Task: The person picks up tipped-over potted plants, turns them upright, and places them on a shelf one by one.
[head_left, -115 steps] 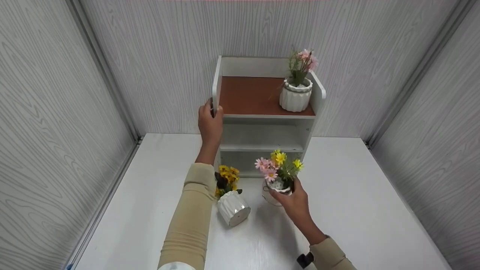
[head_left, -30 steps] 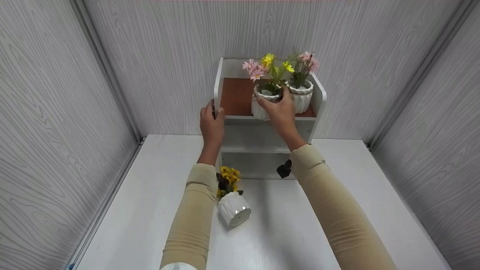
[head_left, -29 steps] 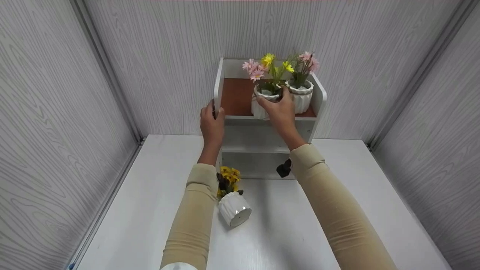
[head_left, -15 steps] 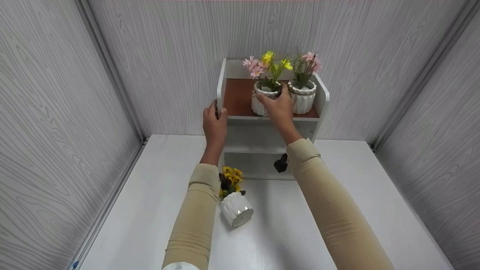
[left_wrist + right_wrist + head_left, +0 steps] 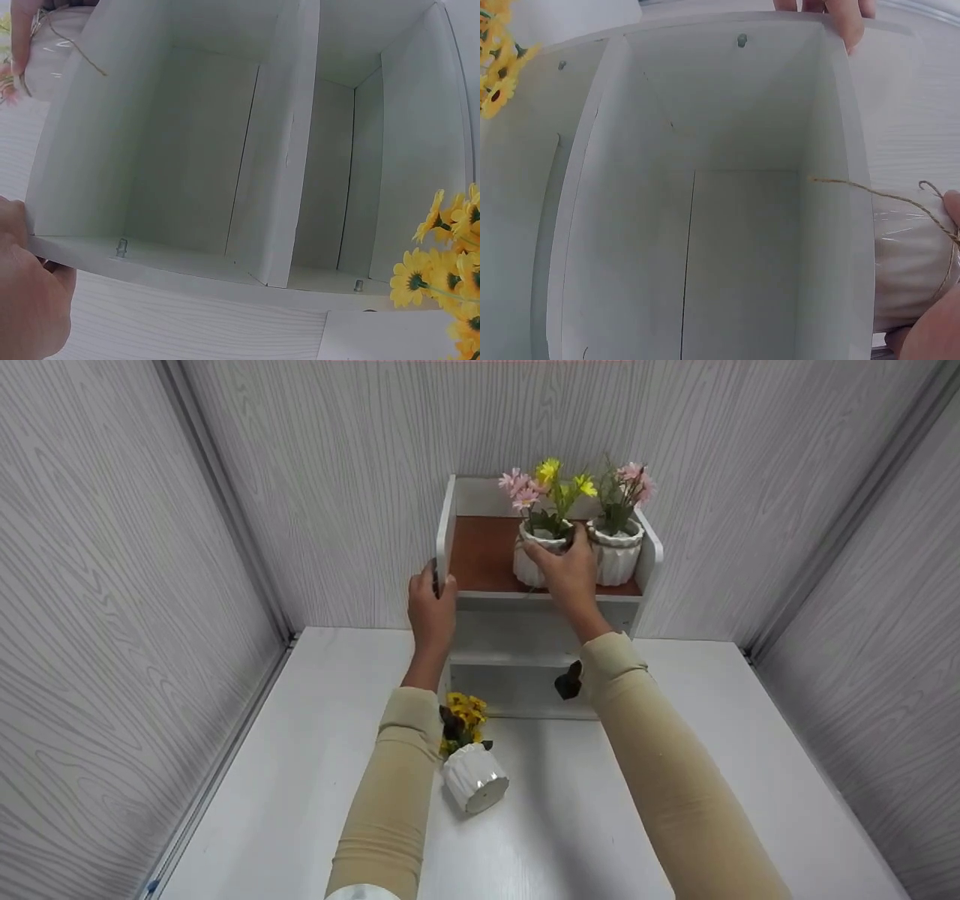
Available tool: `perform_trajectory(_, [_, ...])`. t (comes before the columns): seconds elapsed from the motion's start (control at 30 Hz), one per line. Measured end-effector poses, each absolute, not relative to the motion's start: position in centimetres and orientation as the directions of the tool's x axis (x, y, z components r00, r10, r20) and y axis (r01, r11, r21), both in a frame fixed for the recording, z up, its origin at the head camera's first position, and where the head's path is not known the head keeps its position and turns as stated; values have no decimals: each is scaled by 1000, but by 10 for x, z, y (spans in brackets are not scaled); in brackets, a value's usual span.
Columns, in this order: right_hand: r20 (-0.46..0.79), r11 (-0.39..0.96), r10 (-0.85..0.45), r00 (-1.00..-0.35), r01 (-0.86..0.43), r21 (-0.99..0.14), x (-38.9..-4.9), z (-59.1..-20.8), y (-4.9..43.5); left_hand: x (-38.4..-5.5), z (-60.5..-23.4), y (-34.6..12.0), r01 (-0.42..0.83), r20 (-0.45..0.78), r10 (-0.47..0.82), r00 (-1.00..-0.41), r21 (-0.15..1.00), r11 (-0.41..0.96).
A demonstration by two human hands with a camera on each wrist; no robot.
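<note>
My right hand (image 5: 570, 570) grips a white fluted flowerpot (image 5: 529, 564) by its rim, thumb on the near left and fingers on the right. Pink and yellow flowers rise from it, and it stands upright on the brown top (image 5: 484, 551) of a white shelf unit. In the right wrist view, twine (image 5: 900, 196) trails from this pot (image 5: 911, 259) over the shelf edge. Just right of it is a second white pot (image 5: 619, 559) with pink flowers. My left hand (image 5: 433, 611) holds the unit's left side panel (image 5: 446, 529), fingers outside, thumb at the front edge.
A third white pot (image 5: 474, 780) with yellow flowers (image 5: 466, 712) lies on its side on the white table (image 5: 360, 660), in front of the unit. Below the brown top are two open compartments (image 5: 517, 634). Wood-grain walls (image 5: 337, 495) stand behind and at both sides.
The right hand has lifted the pink-and-yellow flowerpot from the table onto the shelf top, then shifted it slightly back and right. The left hand keeps its hold on the side panel.
</note>
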State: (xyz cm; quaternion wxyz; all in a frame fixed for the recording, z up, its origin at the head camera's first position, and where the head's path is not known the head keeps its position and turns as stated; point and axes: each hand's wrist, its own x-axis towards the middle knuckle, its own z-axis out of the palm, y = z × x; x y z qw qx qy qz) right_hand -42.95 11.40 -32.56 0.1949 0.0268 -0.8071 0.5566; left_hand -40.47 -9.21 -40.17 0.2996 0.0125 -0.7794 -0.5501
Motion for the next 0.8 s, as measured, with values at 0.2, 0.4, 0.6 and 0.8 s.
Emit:
perform_trajectory(0.2, [348, 390, 186, -919, -256, -885, -431, -324, 116, -404, -400, -91, 300, 436, -343, -832, 874, 383])
perform_trajectory(0.4, [350, 418, 201, -915, -243, -875, -434, -326, 114, -404, -400, -89, 290, 428, -349, -834, 877, 383])
perform_trajectory(0.6, [304, 404, 200, -931, -204, -892, -436, -328, 113, -404, -402, -88, 315, 451, -339, -826, 867, 387])
perform_trajectory(0.8, [296, 362, 214, -931, -205, -909, -438, -332, 114, -405, -403, -87, 327, 464, -336, -819, 860, 391])
